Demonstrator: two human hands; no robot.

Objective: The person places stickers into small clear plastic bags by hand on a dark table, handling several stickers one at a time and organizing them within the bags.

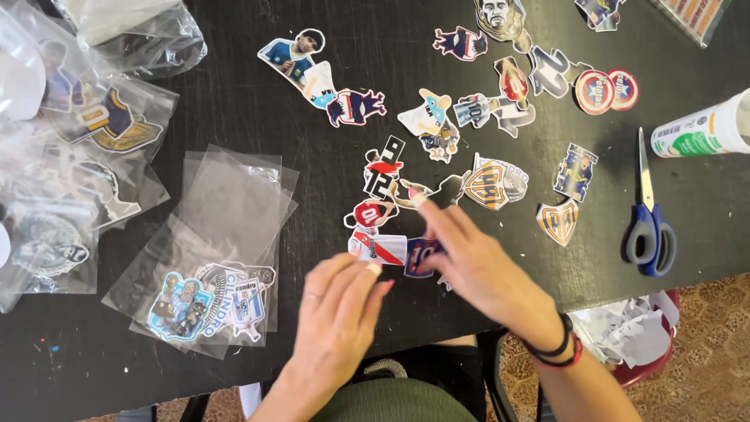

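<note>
1. Sorting cut-out stickers on the black table (234,101): that looks to be the step you have in hand, with both hands over the near cluster.
2. Your right hand (476,262) reaches left, fingers extended and fairly close together, fingertips resting on or just above the loose stickers (391,211) in the middle of the table. It pinches nothing that shows.
3. Your left hand (340,312) lies flat, palm down, fingers together, tips just beside the red-and-white striped sticker (379,247). Whether it touches that one, you cannot tell; it grips nothing visible.
4. A dark blue and red sticker (420,256) sits partly under your right hand, touching the striped one.
5. Judgement: the next move calls for a fine pinch at one sticker's edge, since they overlap and lie flat.
6. Clear plastic sleeves (226,203) lie to your left, one stack already holding stickers (207,301).
7. Blue-handled scissors (647,227) and a white glue tube (699,129) rest well apart, at right.
</note>
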